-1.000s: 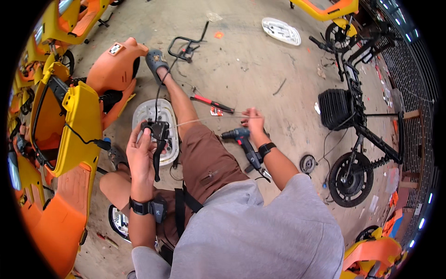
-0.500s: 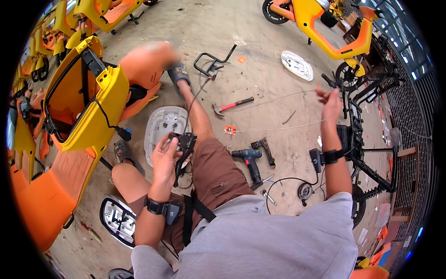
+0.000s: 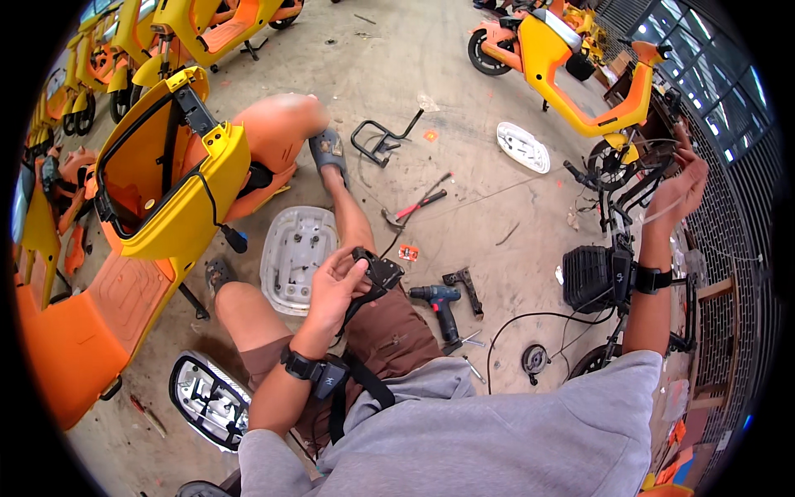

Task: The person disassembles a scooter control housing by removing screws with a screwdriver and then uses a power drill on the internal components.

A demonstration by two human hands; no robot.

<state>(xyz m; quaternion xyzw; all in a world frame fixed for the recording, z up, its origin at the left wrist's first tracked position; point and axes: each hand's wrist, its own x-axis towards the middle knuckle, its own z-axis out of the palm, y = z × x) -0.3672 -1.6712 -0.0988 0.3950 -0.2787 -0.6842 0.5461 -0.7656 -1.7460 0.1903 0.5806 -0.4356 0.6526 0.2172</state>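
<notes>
My left hand (image 3: 333, 291) is closed round a black brake lever assembly (image 3: 379, 277), held above my left thigh. A black cable runs up from it toward the hammer. My right hand (image 3: 681, 184) is raised at the far right with its arm stretched out. Its fingers are close together on a thin pale wire (image 3: 661, 217), part of which crosses the wrist; the exact grip is small and hard to see. On the floor ahead of me lie a red-and-black hammer (image 3: 416, 209) and a cordless drill (image 3: 443, 311).
A yellow-orange scooter body (image 3: 178, 186) stands at left, beside a white plastic cover (image 3: 275, 286). At right is a black scooter frame (image 3: 617, 219) with a black box (image 3: 586, 277). A bent black bracket (image 3: 469, 291), a round wheel-like part (image 3: 534, 358) and a black tube frame (image 3: 381, 141) lie around.
My right hand has moved outward to the right and farther up. My left hand has shifted right with the brake lever, which has turned. The view has shifted slightly.
</notes>
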